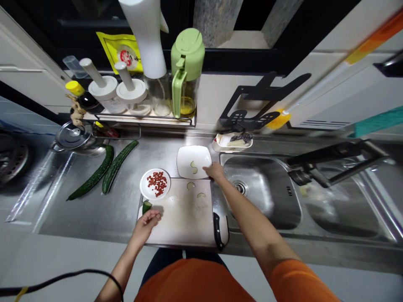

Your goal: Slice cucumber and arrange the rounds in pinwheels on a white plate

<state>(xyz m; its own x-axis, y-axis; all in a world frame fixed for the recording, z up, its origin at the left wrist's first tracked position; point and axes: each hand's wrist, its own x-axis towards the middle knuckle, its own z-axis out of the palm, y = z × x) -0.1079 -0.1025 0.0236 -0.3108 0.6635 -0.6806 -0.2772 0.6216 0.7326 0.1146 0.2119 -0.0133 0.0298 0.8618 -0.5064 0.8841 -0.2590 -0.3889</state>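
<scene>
My left hand (147,223) rests curled at the front left of the white cutting board (182,226), touching a short green cucumber stub (146,206). My right hand (215,171) reaches to the near right edge of a square white plate (201,157) that holds one cucumber slice (194,167); its fingers are bunched and nothing shows in them. Two more thin slices (195,190) lie on the board's far part. A black-handled knife (217,230) lies along the board's right edge.
A small round plate of red berries (155,183) sits left of the board. Two whole cucumbers (105,171) lie on the steel counter. The sink (261,193) with a black tap (333,161) is to the right. A condiment rack (138,111) and a pot lid (74,135) stand behind.
</scene>
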